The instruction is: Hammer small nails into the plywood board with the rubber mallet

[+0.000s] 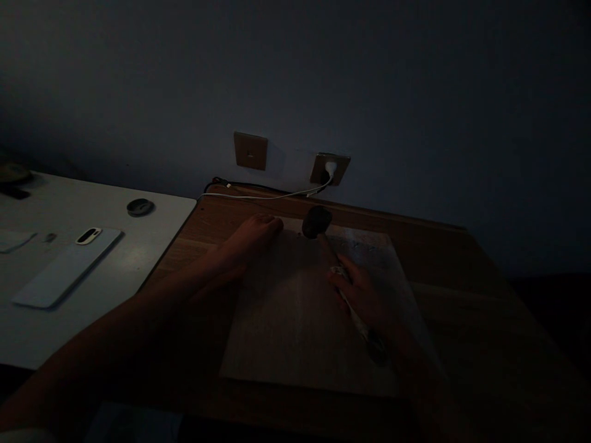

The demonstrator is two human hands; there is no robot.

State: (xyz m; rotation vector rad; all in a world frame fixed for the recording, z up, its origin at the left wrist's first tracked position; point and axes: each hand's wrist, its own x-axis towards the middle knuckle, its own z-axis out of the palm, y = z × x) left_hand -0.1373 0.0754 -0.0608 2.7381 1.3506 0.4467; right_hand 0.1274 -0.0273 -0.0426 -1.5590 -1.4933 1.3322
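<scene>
A pale, flat board (290, 307) lies on the brown wooden table. My left hand (258, 232) is closed at the board's far left corner, its fingers curled against the edge; the darkness hides the fingertips. My right hand (360, 286) is wrapped round the handle of a hammer (316, 221) with a dark, blunt head and a light wrapping on its grip. The head is over the far part of the board, to the right of my left hand; whether it touches the board I cannot tell. Several small shiny bits (355, 245), perhaps nails, show near the board's far right corner.
A white table (157, 246) adjoins on the left, bearing a pale phone (69, 267) and a small round dark lid-like object (140, 207). Behind, a white cable (277, 195) runs along the wooden table (462, 320) to a wall socket (344, 167). The room is dim.
</scene>
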